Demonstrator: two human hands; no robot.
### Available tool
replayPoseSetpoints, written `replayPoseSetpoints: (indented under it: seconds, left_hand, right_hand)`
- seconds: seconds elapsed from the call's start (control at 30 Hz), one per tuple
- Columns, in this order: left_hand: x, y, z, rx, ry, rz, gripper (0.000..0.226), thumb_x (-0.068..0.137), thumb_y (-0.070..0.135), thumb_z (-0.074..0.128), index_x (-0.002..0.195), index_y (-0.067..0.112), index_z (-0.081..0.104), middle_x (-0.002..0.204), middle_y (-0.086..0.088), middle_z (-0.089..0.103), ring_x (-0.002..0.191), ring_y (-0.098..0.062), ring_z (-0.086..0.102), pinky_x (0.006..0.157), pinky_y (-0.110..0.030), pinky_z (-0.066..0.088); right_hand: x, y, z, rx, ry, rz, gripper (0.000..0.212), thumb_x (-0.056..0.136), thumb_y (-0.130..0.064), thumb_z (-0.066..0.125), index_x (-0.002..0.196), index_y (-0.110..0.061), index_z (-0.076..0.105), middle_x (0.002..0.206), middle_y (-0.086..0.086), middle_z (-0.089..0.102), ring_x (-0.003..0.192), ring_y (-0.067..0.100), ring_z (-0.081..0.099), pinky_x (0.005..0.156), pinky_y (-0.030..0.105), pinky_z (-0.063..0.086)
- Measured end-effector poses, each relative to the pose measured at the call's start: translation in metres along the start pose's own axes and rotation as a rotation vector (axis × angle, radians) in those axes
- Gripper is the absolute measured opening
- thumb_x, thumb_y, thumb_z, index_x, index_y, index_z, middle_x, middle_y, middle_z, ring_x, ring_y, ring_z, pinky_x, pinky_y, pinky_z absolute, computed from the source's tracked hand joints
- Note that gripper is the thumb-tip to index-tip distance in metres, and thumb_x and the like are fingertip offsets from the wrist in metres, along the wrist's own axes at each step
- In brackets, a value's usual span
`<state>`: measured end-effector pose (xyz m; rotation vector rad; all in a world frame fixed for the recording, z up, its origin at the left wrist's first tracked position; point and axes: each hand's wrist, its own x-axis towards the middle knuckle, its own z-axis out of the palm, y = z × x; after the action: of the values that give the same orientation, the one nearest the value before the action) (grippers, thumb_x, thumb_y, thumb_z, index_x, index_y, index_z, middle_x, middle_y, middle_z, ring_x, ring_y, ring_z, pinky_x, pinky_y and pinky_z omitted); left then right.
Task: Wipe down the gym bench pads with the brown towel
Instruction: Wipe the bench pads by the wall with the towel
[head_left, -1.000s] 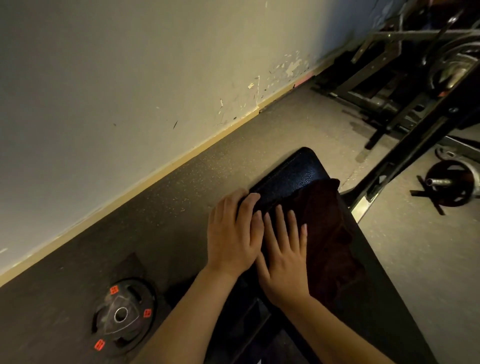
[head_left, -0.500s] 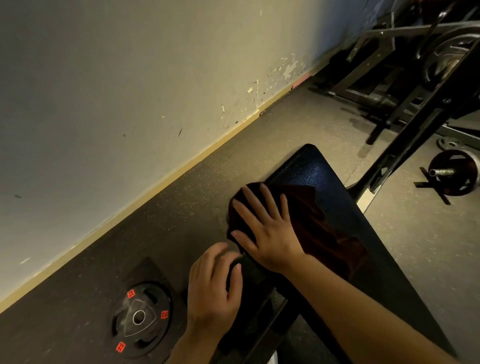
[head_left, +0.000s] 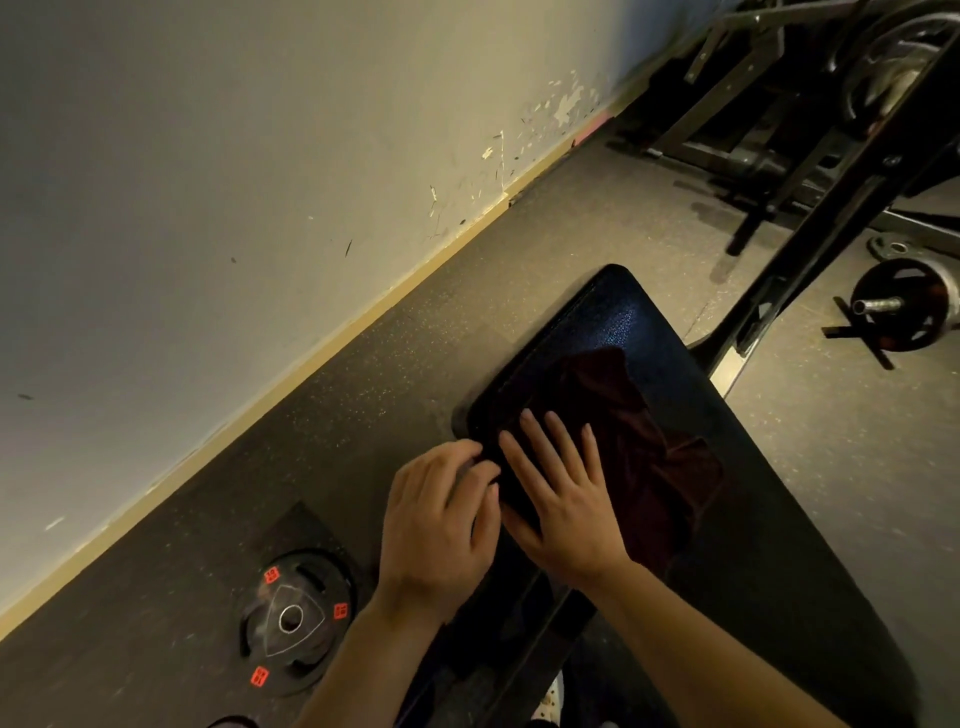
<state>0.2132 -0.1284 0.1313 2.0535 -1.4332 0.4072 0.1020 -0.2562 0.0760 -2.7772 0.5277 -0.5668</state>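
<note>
The black textured vinyl gym bench pad (head_left: 613, 332) runs diagonally from the lower right of the view to a rounded far end near the centre, above a dark speckled rubber floor (head_left: 363, 374). The dark brown cloth towel (head_left: 644, 441) lies crumpled on the top surface of the pad, towards its left edge and short of the rounded far end; the far end of the pad shows bare beyond the towel. The right hand (head_left: 566, 509) lies flat on the near-left part of the towel, palm down, fingers straight and slightly spread, pressing the cloth onto the pad. The left hand (head_left: 436, 525) sits at the left edge of the pad, just beside the right hand, with its fingers curled over that edge; whether they pinch the towel or only the pad edge cannot be told in the dim light. On the floor to the left of the pad lies a black round weight plate with red labels (head_left: 293, 621), well apart from the towel. A cream wall with chipped paint (head_left: 260, 156) borders the floor along a pale skirting strip. A black metal rack frame (head_left: 810, 208) stands at the upper right, with a loaded barbell end (head_left: 898, 312) near the right margin
</note>
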Motion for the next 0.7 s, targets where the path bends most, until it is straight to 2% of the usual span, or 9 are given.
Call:
replayPoseSetpoints:
  seconds: [0.1,0.2,0.27,0.33,0.4,0.47,0.53,0.7]
  left_hand:
    - [0.008,0.009,0.011,-0.016,-0.011,0.155,0.022,0.094,0.022,0.051,0.114,0.015,0.057,0.121,-0.006,0.059,0.109,-0.018,0.056,0.096,-0.035,0.044]
    - [0.013,0.022,0.028,-0.044,-0.051,0.244,0.029,0.093,0.021,0.054,0.121,0.016,0.056,0.126,-0.004,0.054,0.114,-0.018,0.056,0.102,-0.038,0.041]
    - [0.016,0.036,0.046,0.027,-0.232,0.291,0.038,0.093,0.027,0.051,0.129,0.016,0.059,0.134,-0.007,0.056,0.123,-0.023,0.055,0.108,-0.043,0.036]
    - [0.016,0.049,0.066,0.207,-0.508,0.364,0.052,0.093,0.038,0.039,0.137,0.019,0.057,0.147,-0.011,0.050,0.137,-0.030,0.044,0.115,-0.052,0.023]
    - [0.013,0.060,0.085,0.340,-0.711,0.397,0.060,0.093,0.044,0.028,0.144,0.021,0.050,0.156,-0.011,0.039,0.145,-0.032,0.028,0.118,-0.057,0.006]
    - [0.017,0.066,0.092,0.370,-0.818,0.375,0.061,0.094,0.046,0.028,0.146,0.022,0.048,0.157,-0.010,0.037,0.146,-0.031,0.023,0.118,-0.056,0.001]
    - [0.026,0.071,0.095,0.332,-0.833,0.362,0.061,0.093,0.048,0.030,0.145,0.023,0.050,0.155,-0.009,0.041,0.145,-0.031,0.026,0.118,-0.055,0.003]
    - [0.066,0.062,0.103,0.369,-0.680,0.367,0.062,0.089,0.053,0.031,0.138,0.026,0.058,0.145,-0.008,0.053,0.141,-0.031,0.036,0.115,-0.056,0.014]
  right_hand:
    - [-0.020,0.007,-0.013,0.046,-0.079,0.011,0.066,0.101,-0.055,0.039,0.157,-0.028,0.018,0.165,0.000,0.010,0.152,0.024,0.010,0.122,0.050,0.007]
    - [-0.052,0.021,-0.036,0.080,-0.050,0.076,0.058,0.097,-0.040,0.052,0.150,-0.023,0.034,0.162,0.007,0.024,0.151,0.023,0.019,0.123,0.044,0.016]
    - [-0.087,0.034,-0.048,0.046,-0.072,0.229,0.061,0.091,-0.030,0.063,0.148,-0.023,0.039,0.161,0.005,0.026,0.150,0.024,0.022,0.119,0.047,0.025]
    - [-0.116,0.042,-0.056,0.038,-0.151,0.421,0.075,0.083,-0.022,0.075,0.148,-0.026,0.039,0.163,0.000,0.018,0.149,0.023,0.022,0.115,0.047,0.031]
    - [-0.137,0.045,-0.060,0.036,-0.237,0.550,0.078,0.085,-0.024,0.073,0.150,-0.032,0.033,0.162,-0.011,0.004,0.150,0.018,0.016,0.119,0.040,0.026]
    - [-0.149,0.047,-0.064,0.071,-0.321,0.631,0.073,0.092,-0.033,0.064,0.153,-0.036,0.024,0.160,-0.017,-0.007,0.151,0.013,0.009,0.121,0.029,0.018]
    - [-0.157,0.050,-0.066,0.109,-0.385,0.720,0.071,0.095,-0.041,0.058,0.154,-0.037,0.019,0.161,-0.016,-0.011,0.151,0.011,0.007,0.120,0.025,0.021]
    - [-0.174,0.057,-0.077,0.186,-0.608,0.898,0.068,0.097,-0.046,0.053,0.154,-0.035,0.018,0.164,-0.008,-0.010,0.150,0.016,0.015,0.114,0.027,0.034]
